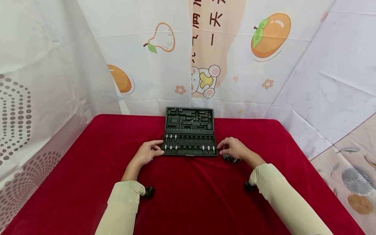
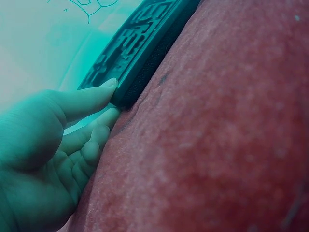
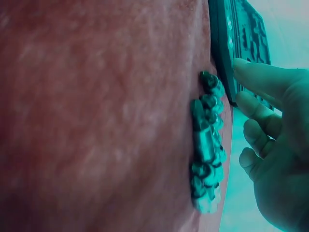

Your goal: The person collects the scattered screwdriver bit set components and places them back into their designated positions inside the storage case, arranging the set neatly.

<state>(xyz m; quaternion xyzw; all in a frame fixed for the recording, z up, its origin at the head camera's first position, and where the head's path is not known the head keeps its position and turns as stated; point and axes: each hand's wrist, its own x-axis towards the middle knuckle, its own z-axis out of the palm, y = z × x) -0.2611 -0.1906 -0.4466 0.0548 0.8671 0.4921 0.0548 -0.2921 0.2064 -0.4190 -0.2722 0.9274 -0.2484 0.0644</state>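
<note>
A black hinged socket-bit case [image 1: 191, 142] lies open at the middle of the red-covered table, its moulded lid [image 1: 189, 120] raised at the back. Three silver bit sockets [image 1: 171, 137] stand in the back row at the left. The front row has three at each end. My left hand [image 1: 146, 152] touches the case's left side, its thumb [image 2: 94, 99] at the front corner in the left wrist view. At the right side, my right hand [image 1: 233, 148] has its thumb and fingertips by the case edge. Loose bit sockets [image 3: 205, 145] lie in a pile below the right hand.
Red velvet cloth [image 1: 188, 195] covers the table. A printed white curtain [image 1: 132, 58] hangs close behind the table, with more sheets at both sides. Black wrist devices [image 1: 149, 192] show at the cuffs of the light sleeves.
</note>
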